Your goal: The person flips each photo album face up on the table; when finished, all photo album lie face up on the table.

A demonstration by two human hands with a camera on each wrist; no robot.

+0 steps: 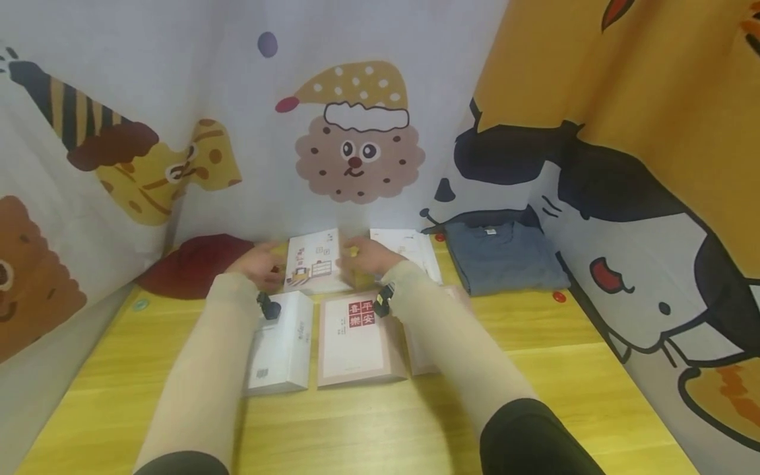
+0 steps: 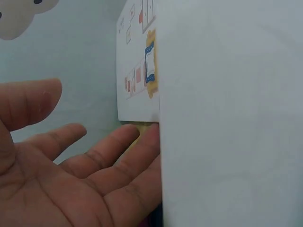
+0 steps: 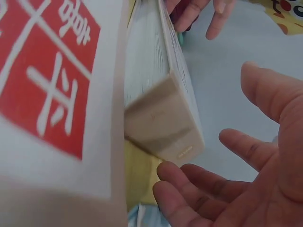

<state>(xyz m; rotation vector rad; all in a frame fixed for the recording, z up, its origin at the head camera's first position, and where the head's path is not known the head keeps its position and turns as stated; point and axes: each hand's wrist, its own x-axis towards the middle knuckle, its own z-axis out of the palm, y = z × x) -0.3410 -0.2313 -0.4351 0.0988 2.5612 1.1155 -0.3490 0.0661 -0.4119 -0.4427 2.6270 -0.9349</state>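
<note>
A thick white book point(image 1: 311, 264) with small printed drawings lies in the back row, with one hand on each side of it. My left hand point(image 1: 259, 265) is at its left edge, fingers loosely extended and thumb apart in the left wrist view; fingertips come close to the book's edge point(image 2: 135, 101). On the other side, my right hand point(image 1: 369, 257) has its fingers spread beside the spine point(image 3: 165, 127) in the right wrist view. A small gap shows there. Whether either hand touches the book is unclear. Neither hand holds anything.
In front lie a white book point(image 1: 282, 349), a book with a red character square point(image 1: 356, 346) and a pink-edged one point(image 1: 421, 349) partly under my right arm. Another white book point(image 1: 418, 247), a dark red cloth item point(image 1: 198, 264) and a folded grey-blue shirt point(image 1: 505, 257) flank the back row.
</note>
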